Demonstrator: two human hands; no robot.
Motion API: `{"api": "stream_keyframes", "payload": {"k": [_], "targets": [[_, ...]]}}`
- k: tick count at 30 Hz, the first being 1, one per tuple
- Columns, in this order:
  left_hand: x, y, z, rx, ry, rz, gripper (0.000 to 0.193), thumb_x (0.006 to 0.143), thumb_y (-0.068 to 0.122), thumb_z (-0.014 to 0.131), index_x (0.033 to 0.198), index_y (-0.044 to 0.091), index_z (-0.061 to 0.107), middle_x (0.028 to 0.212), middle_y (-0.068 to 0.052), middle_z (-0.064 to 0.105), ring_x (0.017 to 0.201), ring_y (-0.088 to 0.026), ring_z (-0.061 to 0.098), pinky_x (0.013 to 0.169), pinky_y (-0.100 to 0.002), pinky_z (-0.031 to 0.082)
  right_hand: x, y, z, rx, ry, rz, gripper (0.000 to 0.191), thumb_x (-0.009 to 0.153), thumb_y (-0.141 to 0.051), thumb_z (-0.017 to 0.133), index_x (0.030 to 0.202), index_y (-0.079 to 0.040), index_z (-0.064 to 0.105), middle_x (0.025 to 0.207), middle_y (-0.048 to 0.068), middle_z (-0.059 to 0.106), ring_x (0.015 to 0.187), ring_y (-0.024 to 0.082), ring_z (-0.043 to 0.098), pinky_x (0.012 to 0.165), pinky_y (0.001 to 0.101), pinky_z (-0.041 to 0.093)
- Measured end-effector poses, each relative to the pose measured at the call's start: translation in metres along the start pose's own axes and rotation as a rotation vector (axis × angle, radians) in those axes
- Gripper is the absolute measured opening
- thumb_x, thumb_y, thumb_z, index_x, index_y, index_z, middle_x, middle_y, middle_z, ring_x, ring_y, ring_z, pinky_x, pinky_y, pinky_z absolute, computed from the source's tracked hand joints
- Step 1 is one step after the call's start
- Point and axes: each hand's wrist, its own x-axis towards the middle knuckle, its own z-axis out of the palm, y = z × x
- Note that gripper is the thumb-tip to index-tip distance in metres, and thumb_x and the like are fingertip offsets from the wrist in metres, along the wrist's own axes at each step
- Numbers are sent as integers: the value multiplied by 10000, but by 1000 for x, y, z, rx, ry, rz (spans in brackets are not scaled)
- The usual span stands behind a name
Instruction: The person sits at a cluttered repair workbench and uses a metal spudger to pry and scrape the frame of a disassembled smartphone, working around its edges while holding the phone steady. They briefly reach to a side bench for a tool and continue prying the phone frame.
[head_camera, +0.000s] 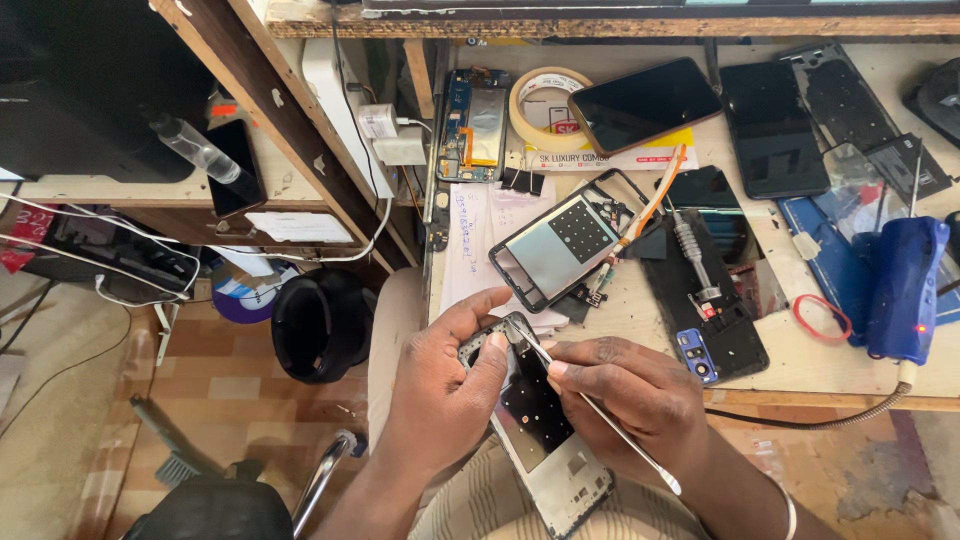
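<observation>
Phone frame (535, 430) rests on the lap below the counter (800, 365), left hand (445, 395) clamped on its top edge, right hand (625, 390) pinching a thin metal pry tool (600, 418). Risk: tip may slip, gouging the frame. Frame stripped, dark inside, silver-rimmed

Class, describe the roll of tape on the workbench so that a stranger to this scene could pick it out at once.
Start at the wooden workbench and look to its far edge, under the shelf. There the roll of tape lies flat between an opened phone with bare circuit boards and a dark phone face up. It is the only cream-coloured ring among flat rectangular phone parts.
</observation>
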Motion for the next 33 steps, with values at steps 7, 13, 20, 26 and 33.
{"api": "stream_keyframes", "payload": {"k": [7,13,20,26,33], "targets": [[-1,1,-1,-28,-10,-9,404,942,86,581,1322,-42,628,992,-94,750,904,-104,660,815,-259,551,0,0,-1,22,-18,6,179,827,32,786,961,-15,677,1008,159,759,891,270,787,752,321,627],[-1,3,-1,27,6,-6,394,935,90,589,1303,-38,645,996,-95,756,928,-113,679,841,-262,551,1,1,-2,45,-27,5,177,832,36,779,972,-15,683,993,153,760,889,269,786,747,320,624],[0,5,0,33,-1,69,397,941,76,584,1314,-49,641,1052,-114,748,969,-120,659,859,-270,542,-1,3,-2,123,-48,24,163,858,35,760,978,-29,669,1016,144,762,882,246,787,737,303,629],[-4,6,0,-153,-16,-130,419,932,81,566,1334,-26,611,1025,-99,705,627,-70,644,515,-242,546,-6,2,2,98,-3,38,204,861,32,762,1019,-44,657,1013,130,764,864,218,788,732,292,624],[-5,-1,3,54,29,130,400,971,56,588,1353,-58,626,1048,-146,763,854,-145,673,751,-277,543,-8,3,3,51,15,28,228,852,31,770,1028,-53,652,1029,137,765,888,229,797,756,293,633]]}}
